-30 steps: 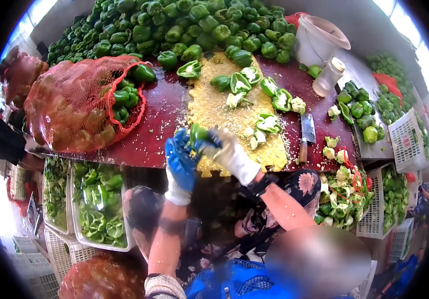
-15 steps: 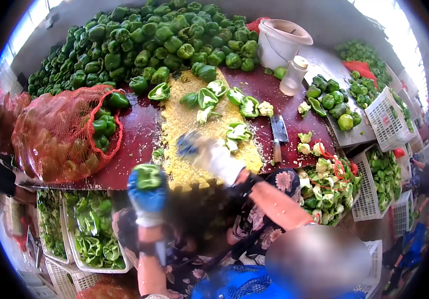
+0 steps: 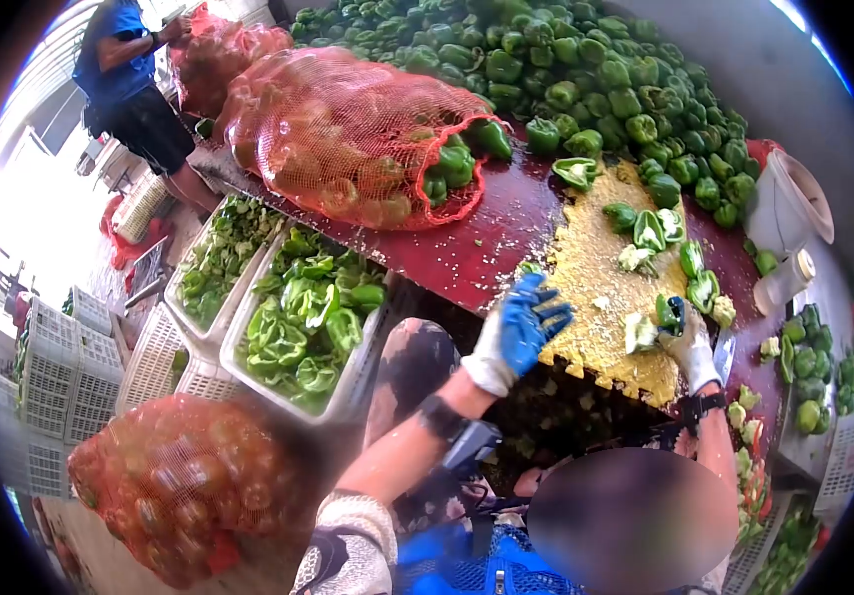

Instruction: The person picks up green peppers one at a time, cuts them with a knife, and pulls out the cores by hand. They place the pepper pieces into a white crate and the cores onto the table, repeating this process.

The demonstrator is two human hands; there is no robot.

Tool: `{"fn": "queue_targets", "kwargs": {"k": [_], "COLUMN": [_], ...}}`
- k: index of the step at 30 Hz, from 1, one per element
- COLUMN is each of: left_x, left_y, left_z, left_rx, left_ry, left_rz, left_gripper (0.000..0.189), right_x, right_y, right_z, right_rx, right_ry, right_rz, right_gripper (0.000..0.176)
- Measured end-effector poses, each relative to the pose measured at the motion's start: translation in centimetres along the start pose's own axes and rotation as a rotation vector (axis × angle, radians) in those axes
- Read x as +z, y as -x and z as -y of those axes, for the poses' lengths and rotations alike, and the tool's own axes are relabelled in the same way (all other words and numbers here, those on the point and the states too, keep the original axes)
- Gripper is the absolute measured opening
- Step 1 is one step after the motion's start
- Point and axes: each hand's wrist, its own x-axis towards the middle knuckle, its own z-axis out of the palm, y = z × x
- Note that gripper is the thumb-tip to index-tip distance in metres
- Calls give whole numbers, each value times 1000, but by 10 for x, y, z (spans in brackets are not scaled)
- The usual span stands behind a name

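My left hand [image 3: 524, 322], in a blue-palmed white glove, is over the near left edge of the yellow foam mat [image 3: 586, 258], its fingers spread and holding nothing. Just past its fingertips lies a small green pepper piece [image 3: 529, 268]. At the mat's right side my right hand [image 3: 690, 342] is closed on a green pepper half [image 3: 665, 313]. A pale pepper core [image 3: 639, 333] lies beside that hand. Cut pepper halves [image 3: 649, 230] rest farther up the mat. A knife blade [image 3: 727, 353] shows partly, right of my right hand.
Whole green peppers [image 3: 606, 74] are heaped at the back. A red mesh sack [image 3: 348, 129] lies on the table, another [image 3: 184, 486] on the floor. Crates of cut peppers [image 3: 313, 317] stand at left. A white bucket [image 3: 789, 203] and clear jar [image 3: 782, 283] are right. A person [image 3: 134, 89] stands far left.
The view has swung left. My left hand has let go of the pepper half it held and spread its fingers. My right hand, blurred over the mat before, now grips a pepper half.
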Motion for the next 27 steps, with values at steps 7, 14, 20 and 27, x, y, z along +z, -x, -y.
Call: {"fn": "queue_targets", "kwargs": {"k": [7,14,20,27], "left_x": [2,-37,-35,-7], "left_y": [-29,-19,-14,-2], "left_z": [59,33,23,22], "left_rx": [-31,654,256,102], "left_ry": [-471,-1185,-1167,-931], "left_rz": [-51,295,240,223], "left_gripper": [44,44,45,72], "right_x": [-24,-21,-16,41], "right_y": [41,40,49,63], "right_z": [151,174,175,164], "right_rx": [-51,-262,-231,-367], "right_ry": [-595,-923,-967,-954], "right_rz": [7,374,395,185], "right_gripper": [73,53,57,64]}}
